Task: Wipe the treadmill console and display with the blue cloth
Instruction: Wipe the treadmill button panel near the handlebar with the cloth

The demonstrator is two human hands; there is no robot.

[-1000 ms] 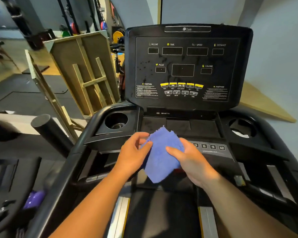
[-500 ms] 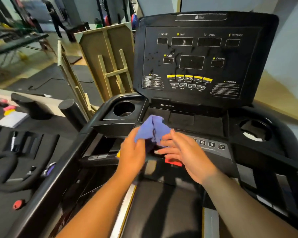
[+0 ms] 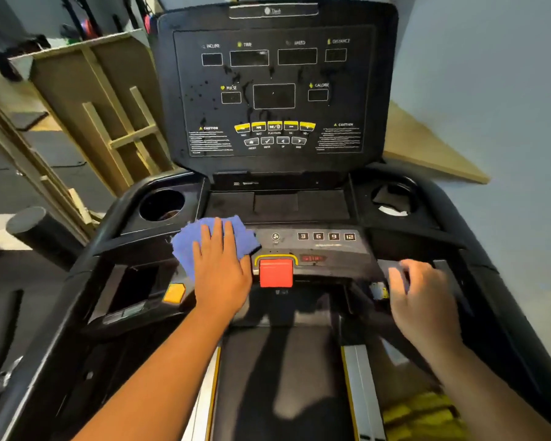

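Left hand (image 3: pixel 220 275) flat and spread, pressing the blue cloth (image 3: pixel 185 246) onto the console (image 3: pixel 331 249) left of the red stop button (image 3: pixel 275 272), while the right hand (image 3: pixel 423 297) hovers loosely curled, apparently empty (blurred), and the spotted display (image 3: pixel 274 90) looks unwiped, so it's early going.

Pale blue wall (image 3: pixel 490 90) at right; wooden frames (image 3: pixel 102 116) leaning at left over dark floor mats (image 3: pixel 10 186); wood board (image 3: pixel 427 148) against wall.

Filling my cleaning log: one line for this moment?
left hand flat on blue cloth | lower console | right hand free | display spotted
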